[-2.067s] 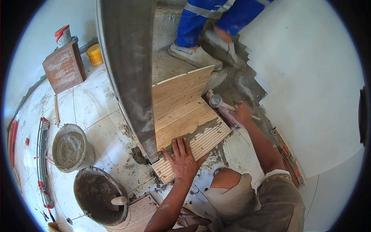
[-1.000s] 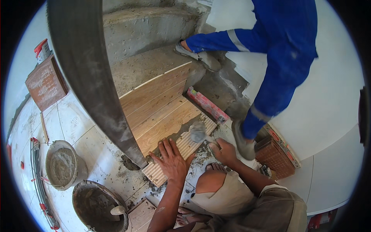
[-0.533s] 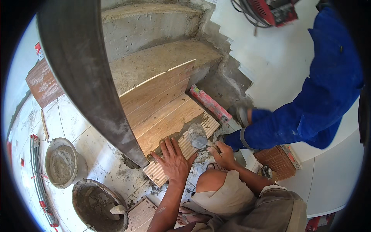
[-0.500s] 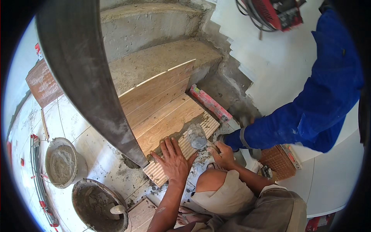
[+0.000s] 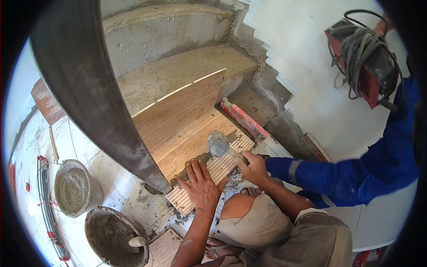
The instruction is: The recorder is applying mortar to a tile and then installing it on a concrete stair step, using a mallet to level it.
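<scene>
A mallet (image 5: 218, 143) with a grey rounded head is gripped by its handle in my right hand (image 5: 254, 168), its head over a pale ribbed edge strip (image 5: 181, 200). My left hand (image 5: 201, 189) lies on that strip with fingers spread, the fingertips near grey mortar along its far side. Behind the strip, a wood-look tile (image 5: 189, 143) covers the step. Another wood-look tile (image 5: 178, 107) stands upright at its back as the riser. A red spirit level (image 5: 243, 118) lies along the right end of the step.
A dark metal beam (image 5: 84, 66) slants down to the strip's left end. Left stand two mortar buckets (image 5: 94, 196), (image 5: 91, 222), one with a trowel (image 5: 138, 241), and a tile cutter (image 5: 48, 213). A blue-clothed co-worker (image 5: 351, 178) is close on my right, beside a red-black machine (image 5: 367, 66) with coiled cable.
The mallet head has shifted up and left, my right hand rising with it. The co-worker has bent lower, and the red-black machine has moved right and down. My left hand stays in place.
</scene>
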Available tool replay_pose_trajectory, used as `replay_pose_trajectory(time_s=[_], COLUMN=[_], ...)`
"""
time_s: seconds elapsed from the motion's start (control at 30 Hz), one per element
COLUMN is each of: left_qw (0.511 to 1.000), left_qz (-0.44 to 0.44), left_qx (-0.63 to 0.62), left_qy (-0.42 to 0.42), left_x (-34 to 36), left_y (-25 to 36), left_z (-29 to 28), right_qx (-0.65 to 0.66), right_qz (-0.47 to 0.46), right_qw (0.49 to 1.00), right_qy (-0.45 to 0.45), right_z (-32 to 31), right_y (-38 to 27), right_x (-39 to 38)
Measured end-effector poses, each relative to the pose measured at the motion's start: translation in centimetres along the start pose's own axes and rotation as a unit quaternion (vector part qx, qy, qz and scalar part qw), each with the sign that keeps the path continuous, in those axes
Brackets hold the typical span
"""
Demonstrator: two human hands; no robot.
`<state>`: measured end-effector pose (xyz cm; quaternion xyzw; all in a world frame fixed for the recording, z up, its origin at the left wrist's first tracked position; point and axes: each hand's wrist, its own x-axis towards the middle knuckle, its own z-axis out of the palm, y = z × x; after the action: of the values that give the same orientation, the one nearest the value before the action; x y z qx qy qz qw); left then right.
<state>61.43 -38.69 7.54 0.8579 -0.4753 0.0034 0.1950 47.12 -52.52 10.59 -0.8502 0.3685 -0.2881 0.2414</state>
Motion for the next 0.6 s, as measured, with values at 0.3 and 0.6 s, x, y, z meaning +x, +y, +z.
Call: replay_pose_trajectory(time_s=[0.3, 0.6], left_qw=[1.0, 1.0], left_qz=[0.009, 0.009], left_qx=[0.026, 0.03], left_qy=[-0.002, -0.003], left_x=[0.0, -0.2], left_y=[-0.1, -0.6], left_z=[0.5, 1.5], right_qx=[-0.06, -0.017], right_qz=[0.009, 0.068], right_qw=[0.998, 0.996], right_qy=[-0.012, 0.047], right_z=[1.0, -2.3], right_y=[1.8, 5.3], right_x=[1.3, 4.0])
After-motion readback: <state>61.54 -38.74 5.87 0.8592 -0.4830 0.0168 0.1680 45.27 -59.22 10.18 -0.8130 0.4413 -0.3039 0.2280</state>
